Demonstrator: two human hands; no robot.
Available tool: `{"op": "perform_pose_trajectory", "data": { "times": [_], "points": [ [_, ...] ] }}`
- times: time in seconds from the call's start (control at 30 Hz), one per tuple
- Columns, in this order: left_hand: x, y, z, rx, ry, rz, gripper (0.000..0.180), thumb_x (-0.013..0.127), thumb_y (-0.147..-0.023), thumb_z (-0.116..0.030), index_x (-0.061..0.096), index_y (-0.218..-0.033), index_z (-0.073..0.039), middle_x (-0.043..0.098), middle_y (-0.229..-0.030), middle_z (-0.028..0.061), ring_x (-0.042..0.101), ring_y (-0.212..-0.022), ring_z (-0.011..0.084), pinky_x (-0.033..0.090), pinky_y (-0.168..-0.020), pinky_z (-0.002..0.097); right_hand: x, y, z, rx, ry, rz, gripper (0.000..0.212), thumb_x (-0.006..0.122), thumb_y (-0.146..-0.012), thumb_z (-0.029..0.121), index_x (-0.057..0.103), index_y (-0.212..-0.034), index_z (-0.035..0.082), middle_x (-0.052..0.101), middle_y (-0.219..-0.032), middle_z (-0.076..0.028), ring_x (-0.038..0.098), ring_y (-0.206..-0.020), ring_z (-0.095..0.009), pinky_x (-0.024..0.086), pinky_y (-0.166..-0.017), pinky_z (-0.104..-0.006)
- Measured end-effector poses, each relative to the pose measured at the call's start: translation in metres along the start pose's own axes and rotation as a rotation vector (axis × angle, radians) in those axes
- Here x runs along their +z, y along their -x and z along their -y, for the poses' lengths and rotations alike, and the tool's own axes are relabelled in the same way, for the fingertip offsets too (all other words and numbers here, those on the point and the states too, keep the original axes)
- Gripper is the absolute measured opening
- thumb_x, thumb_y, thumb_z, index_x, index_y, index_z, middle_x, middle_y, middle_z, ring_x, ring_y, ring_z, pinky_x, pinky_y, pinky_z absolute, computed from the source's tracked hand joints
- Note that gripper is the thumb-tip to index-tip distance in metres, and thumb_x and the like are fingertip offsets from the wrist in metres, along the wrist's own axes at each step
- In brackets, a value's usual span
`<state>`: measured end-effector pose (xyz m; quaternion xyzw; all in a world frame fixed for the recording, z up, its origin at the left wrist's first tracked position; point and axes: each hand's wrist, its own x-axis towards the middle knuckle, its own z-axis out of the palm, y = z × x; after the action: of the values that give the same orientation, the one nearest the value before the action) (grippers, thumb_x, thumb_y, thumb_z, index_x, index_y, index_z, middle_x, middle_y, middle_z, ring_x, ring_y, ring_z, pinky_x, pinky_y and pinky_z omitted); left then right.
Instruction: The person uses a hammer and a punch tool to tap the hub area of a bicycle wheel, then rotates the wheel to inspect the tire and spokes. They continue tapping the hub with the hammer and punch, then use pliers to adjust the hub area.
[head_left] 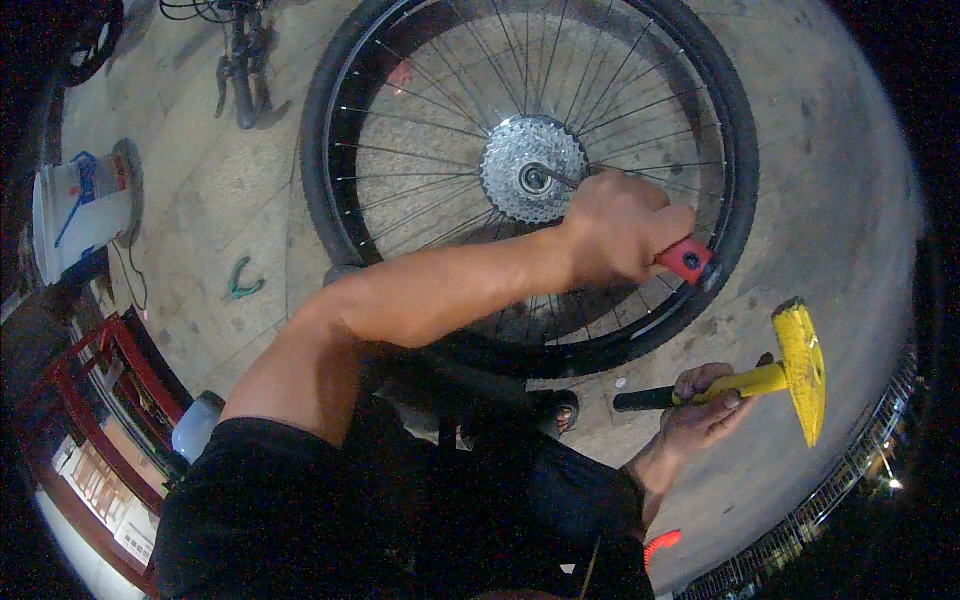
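My left hand (625, 222) is closed around a red-handled screwdriver (686, 260), the end of its handle sticking out past my fist. Its thin shaft points left to the hub (537, 179) of a bicycle wheel, and the tip appears to touch there. Around the hub sits a silver cassette (507, 165). The wheel has a black tire (738, 150) and thin spokes. Below right of the tire, my right hand (708, 400) grips the handle of a yellow hammer (803, 370) with a black grip. My left forearm covers part of the spokes.
Green-handled pliers (241, 280) lie on the stained floor at left. A white bucket (70, 225) stands farther left, near a red metal frame (95, 365). Bicycle handlebar parts (243, 70) are at upper left. Something red and coiled (661, 545) shows near the lower edge.
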<state>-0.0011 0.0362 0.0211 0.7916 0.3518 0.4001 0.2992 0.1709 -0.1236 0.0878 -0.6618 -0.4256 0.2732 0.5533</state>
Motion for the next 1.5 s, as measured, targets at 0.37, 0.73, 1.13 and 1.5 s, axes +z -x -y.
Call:
{"op": "perform_pose_trajectory", "data": {
  "times": [0.37, 0.73, 1.13, 1.5],
  "points": [
    [0.001, -0.005, -0.001, -0.025, 0.015, -0.022, 0.029, 0.072, -0.068, -0.03, 0.054, -0.086, -0.016, 0.063, -0.07, 0.0068, 0.064, -0.065, 0.0328, 0.048, -0.051, 0.0467, -0.001, -0.001, -0.002, -0.012, 0.053, 0.065, 0.066, 0.04, -0.1, 0.046, 0.021, -0.146, 0.003, 0.045, -0.072, -0.007, 0.038, -0.053, -0.011, 0.031, -0.042, -0.0238],
    [-0.006, -0.011, -0.004, -0.145, -0.04, 0.153, 0.034, 0.071, -0.069, -0.033, 0.053, -0.093, -0.017, 0.065, -0.078, 0.0079, 0.066, -0.073, 0.0321, 0.05, -0.058, 0.0465, 0.002, -0.014, 0.01, -0.064, 0.131, 0.023, 0.056, 0.042, -0.1, 0.043, 0.035, -0.136, 0.001, 0.049, -0.072, -0.007, 0.042, -0.053, -0.009, 0.033, -0.043, -0.0227],
    [-0.003, -0.012, -0.005, -0.177, -0.085, 0.07, 0.036, 0.074, -0.065, -0.034, 0.053, -0.089, -0.017, 0.062, -0.071, 0.0065, 0.064, -0.067, 0.031, 0.049, -0.054, 0.0424, -0.009, -0.021, 0.006, -0.016, 0.225, 0.185, 0.054, 0.048, -0.098, 0.043, 0.038, -0.134, 0.004, 0.052, -0.074, -0.004, 0.044, -0.056, -0.009, 0.035, -0.047, -0.0215],
    [-0.005, -0.018, -0.001, -0.244, -0.095, 0.148, 0.036, 0.073, -0.068, -0.034, 0.055, -0.093, -0.015, 0.066, -0.079, 0.0078, 0.066, -0.073, 0.0322, 0.05, -0.058, 0.0456, -0.009, -0.041, 0.004, -0.089, 0.159, 0.222, 0.052, 0.045, -0.1, 0.035, 0.036, -0.14, 0.003, 0.049, -0.076, -0.004, 0.044, -0.056, -0.009, 0.036, -0.047, -0.0209]
  ]
}}
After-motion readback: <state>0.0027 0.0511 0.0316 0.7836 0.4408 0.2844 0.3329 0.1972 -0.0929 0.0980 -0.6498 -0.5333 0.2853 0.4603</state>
